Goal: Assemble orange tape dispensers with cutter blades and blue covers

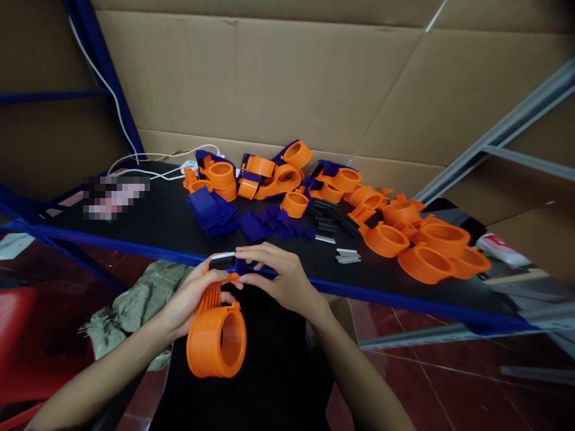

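Observation:
An orange tape dispenser (215, 342) hangs ring-down in front of my body, held over my lap at the shelf's front edge. My left hand (191, 297) is wrapped round its ribbed handle. At the dispenser's upper end sits a black piece with a pale serrated blade (223, 260), beside a dark blue part (237, 266). The fingers and thumb of my right hand (281, 276) pinch this blue part from the right. Part of the blue part is hidden behind my fingers.
On the black shelf (157, 224) lie orange dispenser bodies (431, 251), dispensers with blue parts (220, 176), flat blue plates (211, 209), black pieces (327, 215) and metal blades (348, 256). White cables run at the back left. A red stool (31, 341) and a sack (135, 299) stand below left.

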Motion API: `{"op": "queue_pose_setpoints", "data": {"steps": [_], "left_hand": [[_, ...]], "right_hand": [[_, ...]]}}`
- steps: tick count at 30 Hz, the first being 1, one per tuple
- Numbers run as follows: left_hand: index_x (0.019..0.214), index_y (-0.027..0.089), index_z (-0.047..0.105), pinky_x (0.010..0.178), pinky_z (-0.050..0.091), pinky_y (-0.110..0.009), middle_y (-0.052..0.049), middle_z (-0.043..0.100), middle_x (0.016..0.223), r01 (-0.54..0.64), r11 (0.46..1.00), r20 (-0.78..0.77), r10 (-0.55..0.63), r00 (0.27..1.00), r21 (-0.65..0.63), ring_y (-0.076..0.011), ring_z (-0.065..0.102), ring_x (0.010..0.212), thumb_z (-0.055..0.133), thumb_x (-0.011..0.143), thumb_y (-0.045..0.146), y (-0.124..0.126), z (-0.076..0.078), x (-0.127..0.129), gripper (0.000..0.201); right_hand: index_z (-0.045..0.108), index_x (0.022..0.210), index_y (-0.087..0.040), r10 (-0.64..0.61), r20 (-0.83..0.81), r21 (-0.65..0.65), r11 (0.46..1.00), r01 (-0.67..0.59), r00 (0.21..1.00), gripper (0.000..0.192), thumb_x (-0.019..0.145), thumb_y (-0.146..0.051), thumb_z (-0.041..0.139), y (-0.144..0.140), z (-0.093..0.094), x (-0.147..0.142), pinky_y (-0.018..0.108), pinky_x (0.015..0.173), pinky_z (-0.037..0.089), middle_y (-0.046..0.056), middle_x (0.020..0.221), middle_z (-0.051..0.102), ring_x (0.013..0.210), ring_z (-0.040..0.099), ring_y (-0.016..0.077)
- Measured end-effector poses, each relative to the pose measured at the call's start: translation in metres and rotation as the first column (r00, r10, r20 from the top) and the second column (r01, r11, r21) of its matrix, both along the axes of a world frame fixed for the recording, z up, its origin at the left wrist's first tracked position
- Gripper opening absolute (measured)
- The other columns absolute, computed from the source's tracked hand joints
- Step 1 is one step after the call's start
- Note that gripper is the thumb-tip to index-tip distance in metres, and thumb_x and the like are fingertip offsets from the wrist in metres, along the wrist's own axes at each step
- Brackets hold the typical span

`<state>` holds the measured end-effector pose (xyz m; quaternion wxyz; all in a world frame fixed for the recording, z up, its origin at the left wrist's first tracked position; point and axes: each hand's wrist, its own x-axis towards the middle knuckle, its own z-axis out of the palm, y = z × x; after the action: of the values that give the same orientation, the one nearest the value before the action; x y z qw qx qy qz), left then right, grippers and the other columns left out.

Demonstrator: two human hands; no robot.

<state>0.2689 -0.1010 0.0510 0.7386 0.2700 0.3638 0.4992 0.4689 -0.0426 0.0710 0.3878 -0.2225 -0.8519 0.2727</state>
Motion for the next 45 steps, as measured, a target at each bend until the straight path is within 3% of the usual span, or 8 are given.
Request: {"op": "queue_pose_setpoints", "data": {"steps": [4, 10, 14, 18, 25, 32, 39, 45], "left_hand": [[0.11, 0.018, 0.061, 0.064, 0.06, -0.03, -0.004, 0.071, 0.083, -0.04, 0.999, -0.031, 0.04, 0.999, 0.0, -0.0153, 0.068, 0.062, 0.071, 0.081, 0.019, 0.0, 0.001, 0.001, 0.03], [0.109, 0.018, 0.061, 0.067, 0.06, -0.029, -0.003, 0.068, 0.084, -0.073, 0.997, -0.066, 0.071, 0.995, -0.025, -0.0119, 0.065, 0.06, 0.069, 0.082, 0.02, -0.004, 0.008, 0.003, 0.028], [0.107, 0.019, 0.059, 0.065, 0.06, -0.03, 0.001, 0.063, 0.071, -0.067, 0.993, -0.134, 0.079, 0.988, 0.094, -0.0121, 0.061, 0.057, 0.069, 0.083, 0.025, -0.005, 0.001, 0.003, 0.027], [0.117, 0.021, 0.055, 0.066, 0.06, -0.033, 0.003, 0.06, 0.067, -0.05, 0.967, -0.223, 0.108, 0.969, 0.25, -0.0136, 0.06, 0.058, 0.065, 0.087, 0.028, -0.006, -0.003, 0.005, 0.033], [0.111, 0.022, 0.053, 0.063, 0.057, -0.031, 0.003, 0.061, 0.063, -0.027, 0.95, -0.298, 0.125, 0.946, 0.311, -0.0155, 0.061, 0.056, 0.062, 0.089, 0.033, -0.01, -0.001, 0.011, 0.027], [0.111, 0.022, 0.052, 0.061, 0.055, -0.027, 0.003, 0.062, 0.064, -0.07, 0.939, -0.266, 0.166, 0.95, 0.336, -0.013, 0.057, 0.055, 0.063, 0.089, 0.031, -0.014, -0.004, 0.015, 0.027], [0.109, 0.022, 0.051, 0.062, 0.057, -0.029, 0.005, 0.062, 0.065, -0.07, 0.918, -0.26, 0.183, 0.948, 0.389, -0.012, 0.057, 0.053, 0.06, 0.09, 0.03, -0.012, -0.013, 0.021, 0.022], [0.109, 0.022, 0.055, 0.064, 0.058, -0.028, 0.002, 0.069, 0.077, -0.136, 0.885, -0.301, 0.291, 0.908, 0.445, -0.0136, 0.067, 0.061, 0.062, 0.089, 0.027, -0.014, -0.012, 0.023, 0.021]], "right_hand": [[0.065, 0.125, -0.025, 0.0, 0.029, 0.008, 1.0, 0.0, 1.0, 0.035, 0.09, -0.028, 0.069, 0.002, -0.005, -0.001, 0.034, 0.087, 0.059, 0.007, 0.125, 0.068, 0.104, 0.065, 0.0187], [0.067, 0.123, -0.022, -0.005, 0.004, -0.006, 1.0, 0.005, 1.0, 0.036, 0.088, -0.031, 0.071, 0.007, -0.014, -0.004, 0.029, 0.076, 0.06, 0.009, 0.116, 0.069, 0.089, 0.068, 0.0161], [0.066, 0.122, -0.022, 0.025, -0.029, 0.029, 0.999, -0.025, 0.999, 0.036, 0.087, -0.029, 0.072, 0.006, -0.013, -0.005, 0.032, 0.08, 0.06, 0.011, 0.122, 0.069, 0.101, 0.068, 0.0197], [0.065, 0.119, -0.024, 0.033, -0.023, 0.148, 0.989, -0.03, 0.999, 0.033, 0.088, -0.025, 0.072, 0.0, -0.005, -0.001, 0.041, 0.096, 0.054, 0.011, 0.126, 0.068, 0.115, 0.065, 0.023], [0.065, 0.117, -0.023, 0.003, 0.104, 0.251, 0.968, -0.029, 0.995, 0.026, 0.091, -0.024, 0.068, -0.005, 0.006, 0.006, 0.04, 0.094, 0.054, 0.01, 0.125, 0.068, 0.113, 0.064, 0.0221], [0.064, 0.117, -0.023, -0.032, 0.149, 0.311, 0.95, -0.016, 0.988, 0.024, 0.093, -0.024, 0.065, -0.011, 0.011, 0.008, 0.038, 0.092, 0.053, 0.008, 0.126, 0.067, 0.108, 0.065, 0.0209], [0.062, 0.113, -0.02, -0.007, 0.204, 0.276, 0.96, -0.051, 0.979, 0.023, 0.092, -0.028, 0.066, -0.009, 0.016, 0.015, 0.035, 0.088, 0.053, 0.01, 0.121, 0.068, 0.109, 0.064, 0.0212], [0.061, 0.113, -0.02, 0.008, 0.202, 0.234, 0.971, -0.056, 0.979, 0.023, 0.092, -0.026, 0.066, -0.011, 0.019, 0.015, 0.032, 0.088, 0.053, 0.009, 0.122, 0.067, 0.111, 0.064, 0.0199]]}}
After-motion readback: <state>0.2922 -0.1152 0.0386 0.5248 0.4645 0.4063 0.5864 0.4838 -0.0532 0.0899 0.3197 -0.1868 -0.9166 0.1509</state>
